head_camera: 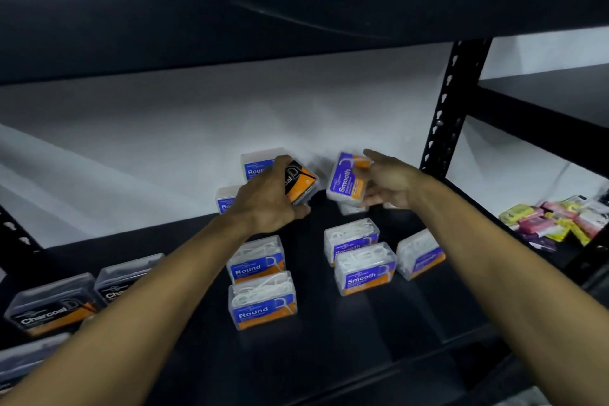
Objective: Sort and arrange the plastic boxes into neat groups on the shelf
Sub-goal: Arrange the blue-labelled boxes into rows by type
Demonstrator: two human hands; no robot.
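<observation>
Left hand (268,199) is clamped over a black and orange box (301,183) marked with part of the word "Charcoal", held tilted above the back of the dark shelf (379,333). Right hand (389,184) grips a blue and orange box (347,180) labelled "Smooth", turned on end so the word runs upward; the thumb sits near its top and the fingers wrap round its right side. The two held boxes are near each other but apart.

Behind the left hand, against the white back wall (164,128), two boxes labelled "Round" are partly hidden, one (258,163) higher and one (225,199) lower left. Nearer the front, two more "Round" boxes stand one behind the other, the rear one (257,259) just beside the front one (262,301). To their right sits a cluster of three: a box (351,239) at the back, a "Smooth" box (364,269) touching it in front, and a tilted box (420,254) just to the right. A further clear box (351,209) shows under the right hand, mostly hidden.

At the left edge stand two black "Charcoal" boxes, one (52,305) in front and one (127,275) behind, partly covered by the left forearm. Far right, on a neighbouring shelf, lies a heap of pink and yellow packets (557,222)
</observation>
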